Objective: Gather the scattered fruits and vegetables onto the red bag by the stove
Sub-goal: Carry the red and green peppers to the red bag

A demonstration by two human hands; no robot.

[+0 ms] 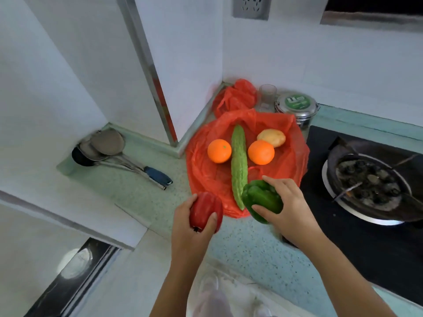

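The red bag [286, 156] lies flat on the counter left of the stove. On it rest a long bitter gourd [239, 165], two oranges [219, 151] [261, 152] either side of it, and a potato [272, 137] at the back. My left hand [190, 223] grips a red bell pepper [204, 210] at the bag's near left edge. My right hand [288, 207] holds a green bell pepper [261, 197] over the bag's near edge, beside the gourd's tip.
A black stove [366, 248] with a dirty pan [370, 181] sits at the right. Behind the bag stand a crumpled red bag [235, 97], a glass [266, 97] and a steel tin with a green lid [296, 106]. Ladles and spatulas [109, 147] lie at the left.
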